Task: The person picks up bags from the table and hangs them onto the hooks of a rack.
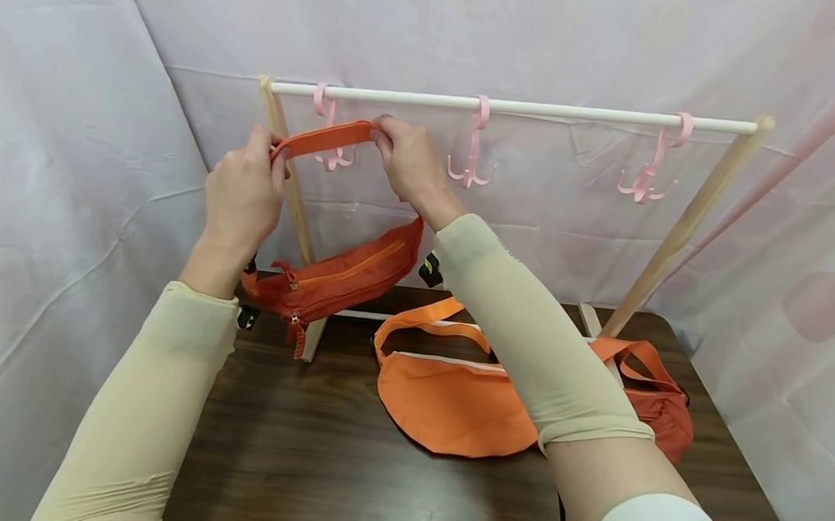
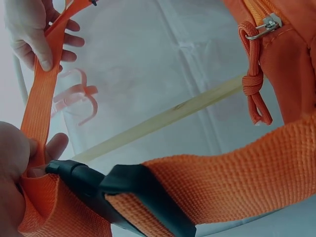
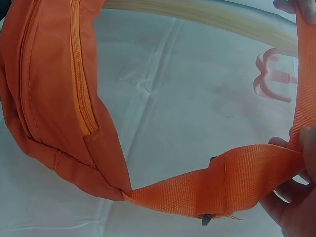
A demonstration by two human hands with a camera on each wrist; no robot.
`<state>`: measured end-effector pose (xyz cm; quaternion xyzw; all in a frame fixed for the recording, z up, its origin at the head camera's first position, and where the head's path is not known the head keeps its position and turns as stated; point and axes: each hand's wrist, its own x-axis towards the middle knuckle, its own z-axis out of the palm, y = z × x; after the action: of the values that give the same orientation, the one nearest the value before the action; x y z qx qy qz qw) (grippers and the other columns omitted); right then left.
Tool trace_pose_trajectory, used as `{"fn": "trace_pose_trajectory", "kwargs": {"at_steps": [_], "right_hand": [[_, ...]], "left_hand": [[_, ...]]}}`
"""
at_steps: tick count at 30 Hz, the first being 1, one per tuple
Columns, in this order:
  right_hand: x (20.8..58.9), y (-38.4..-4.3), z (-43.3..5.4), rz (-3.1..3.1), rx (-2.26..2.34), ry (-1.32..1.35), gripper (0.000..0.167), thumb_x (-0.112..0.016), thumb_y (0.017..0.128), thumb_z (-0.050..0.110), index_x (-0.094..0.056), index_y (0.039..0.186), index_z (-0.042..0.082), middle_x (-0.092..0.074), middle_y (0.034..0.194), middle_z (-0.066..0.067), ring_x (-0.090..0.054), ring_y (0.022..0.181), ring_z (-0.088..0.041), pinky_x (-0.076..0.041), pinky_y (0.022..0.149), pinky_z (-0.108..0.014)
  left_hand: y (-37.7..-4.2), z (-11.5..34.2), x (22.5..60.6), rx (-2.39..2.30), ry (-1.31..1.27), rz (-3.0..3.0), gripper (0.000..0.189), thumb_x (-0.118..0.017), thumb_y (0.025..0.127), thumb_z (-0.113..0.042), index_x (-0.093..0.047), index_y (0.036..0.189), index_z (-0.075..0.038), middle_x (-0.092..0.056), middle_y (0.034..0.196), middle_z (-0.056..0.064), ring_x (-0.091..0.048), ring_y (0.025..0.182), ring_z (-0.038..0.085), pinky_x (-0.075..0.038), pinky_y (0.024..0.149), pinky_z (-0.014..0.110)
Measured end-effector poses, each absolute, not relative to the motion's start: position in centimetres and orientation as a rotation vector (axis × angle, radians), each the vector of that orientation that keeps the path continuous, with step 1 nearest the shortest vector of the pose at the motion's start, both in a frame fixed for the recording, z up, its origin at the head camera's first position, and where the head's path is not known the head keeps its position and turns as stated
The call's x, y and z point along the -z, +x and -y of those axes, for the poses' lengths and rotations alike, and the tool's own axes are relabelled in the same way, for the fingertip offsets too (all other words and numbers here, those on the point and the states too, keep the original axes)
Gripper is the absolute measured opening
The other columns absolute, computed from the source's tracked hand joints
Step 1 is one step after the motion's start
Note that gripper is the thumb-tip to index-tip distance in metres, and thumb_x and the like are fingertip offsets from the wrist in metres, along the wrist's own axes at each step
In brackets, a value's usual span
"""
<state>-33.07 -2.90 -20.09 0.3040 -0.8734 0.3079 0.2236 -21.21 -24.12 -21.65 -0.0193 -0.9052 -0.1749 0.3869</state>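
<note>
- Left grip (image 1: 244,187): we find thumb and fingers pinching the orange strap (image 1: 328,138) near its left end.
- Red bag (image 1: 350,277): we locate it hanging from that strap, tilted, raised above the counter (image 1: 312,435).
- Left hook (image 1: 334,161): it hangs from the white rail (image 1: 571,112), behind the strap; we see no prong clearly bearing it.
- Right grip (image 1: 411,159): we find it pinching the strap's other side, the span between both hands held nearly straight.
- Orange bag (image 1: 456,406): it lies on the counter, partly hidden by the right sleeve (image 1: 527,320); the middle hook (image 1: 475,142) carries no bag.
- Second red bag (image 1: 669,423): it lies toward the counter's right end; the right hook (image 1: 656,158) carries no bag.
- Progress: we judge the work early. Done: one bag is up, its strap at hook height. Left: no strap appears seated, and two bags lie unhandled.
- Markings: we can read no brand, label or writing.
</note>
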Motion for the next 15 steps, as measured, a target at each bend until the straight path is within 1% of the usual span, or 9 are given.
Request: {"fn": "trace_pose_trajectory", "kwargs": {"at_steps": [7,15], "right_hand": [[20.4,-33.4,2.9,2.449,-0.833,0.829,0.026,-0.055,0.113,0.026,-0.074,0.127,0.015,-0.076,0.118,0.001,-0.06,0.091,-0.016,-0.045,0.081,-0.028],[21.0,-33.4,2.9,2.51,-0.816,0.84,0.028,-0.054,0.113,0.029,-0.072,0.129,0.016,-0.074,0.115,0.0,-0.057,0.085,-0.017,-0.044,0.076,-0.028]], "left_hand": [[-21.3,24.2,22.0,0.457,-0.049,2.32,0.032,-0.046,0.114,-0.028,-0.06,0.127,-0.002,-0.076,0.099,0.018,-0.068,0.076,0.043,-0.052,0.065,0.06],[-21.4,24.3,22.8,0.461,-0.044,2.339,0.031,-0.046,0.114,-0.028,-0.06,0.127,-0.002,-0.075,0.096,0.018,-0.067,0.074,0.043,-0.051,0.063,0.058]]}}
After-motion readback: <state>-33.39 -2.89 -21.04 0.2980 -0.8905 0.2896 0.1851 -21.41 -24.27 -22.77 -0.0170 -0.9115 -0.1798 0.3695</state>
